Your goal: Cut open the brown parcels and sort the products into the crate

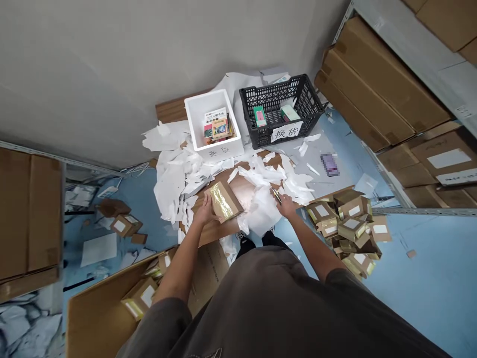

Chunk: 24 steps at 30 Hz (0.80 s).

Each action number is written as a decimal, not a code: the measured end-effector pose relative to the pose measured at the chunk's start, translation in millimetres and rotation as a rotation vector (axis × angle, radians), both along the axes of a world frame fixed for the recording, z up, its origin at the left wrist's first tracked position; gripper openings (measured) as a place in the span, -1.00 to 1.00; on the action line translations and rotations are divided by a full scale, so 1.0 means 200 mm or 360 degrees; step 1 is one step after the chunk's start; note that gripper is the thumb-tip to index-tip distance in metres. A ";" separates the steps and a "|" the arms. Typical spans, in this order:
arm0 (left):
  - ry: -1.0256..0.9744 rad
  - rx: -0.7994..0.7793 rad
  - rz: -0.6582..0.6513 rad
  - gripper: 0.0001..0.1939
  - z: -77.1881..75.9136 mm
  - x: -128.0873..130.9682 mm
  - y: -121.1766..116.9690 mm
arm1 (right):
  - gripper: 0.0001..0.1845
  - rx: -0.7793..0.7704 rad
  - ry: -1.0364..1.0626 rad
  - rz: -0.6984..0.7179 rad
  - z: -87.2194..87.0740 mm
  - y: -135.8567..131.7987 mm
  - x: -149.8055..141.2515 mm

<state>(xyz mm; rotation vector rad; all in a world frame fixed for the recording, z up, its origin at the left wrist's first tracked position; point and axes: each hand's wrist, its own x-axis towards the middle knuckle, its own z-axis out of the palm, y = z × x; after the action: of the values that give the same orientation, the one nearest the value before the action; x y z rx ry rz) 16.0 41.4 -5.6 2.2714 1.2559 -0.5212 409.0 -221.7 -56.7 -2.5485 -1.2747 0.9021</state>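
A small brown cardboard box (pixel 235 200) lies on the wooden table, with shiny clear-yellow tape along its top. My left hand (pixel 204 211) holds the box at its left side, thumb and fingers spread along the edge. To the right of the box, my right hand (pixel 286 205) is closed around a slim box cutter (pixel 276 195), whose tip points up and left, apart from the box. Crumpled white paper (pixel 263 206) lies between the box and the right hand.
Behind the box stand a white foam bin (pixel 218 154) with books and a black crate (pixel 254 135) with small boxes. Torn paper (pixel 169 174) covers much of the table (pixel 214 232). Opened boxes (pixel 350 226) pile up at right; a large carton (pixel 100 308) stands at left. Shelves flank both sides.
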 end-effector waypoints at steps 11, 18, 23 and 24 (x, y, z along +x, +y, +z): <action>0.0262 -0.0094 0.0115 0.64 0.04 0.10 -0.03 | -0.59 -0.0321 -0.0012 -0.0278 -0.17 0.12 0.06; 0.0165 -0.0116 0.0170 0.65 0.00 0.10 -0.05 | -0.66 -0.0118 0.0310 -0.0416 -0.08 0.10 0.12; -0.0116 -0.0112 0.0274 0.58 -0.02 0.09 -0.11 | -0.41 0.0321 0.0743 -0.0373 0.10 0.24 -0.09; -0.0170 -0.0122 0.0306 0.58 -0.03 0.10 -0.12 | -0.35 0.0356 0.0778 -0.0298 0.15 0.29 -0.16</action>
<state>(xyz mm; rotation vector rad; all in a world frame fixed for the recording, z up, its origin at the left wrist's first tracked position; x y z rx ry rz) 35.3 16.4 -10.9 2.0602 1.3587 -0.3664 377.5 -163.6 -26.6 -2.0584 -0.9152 1.1690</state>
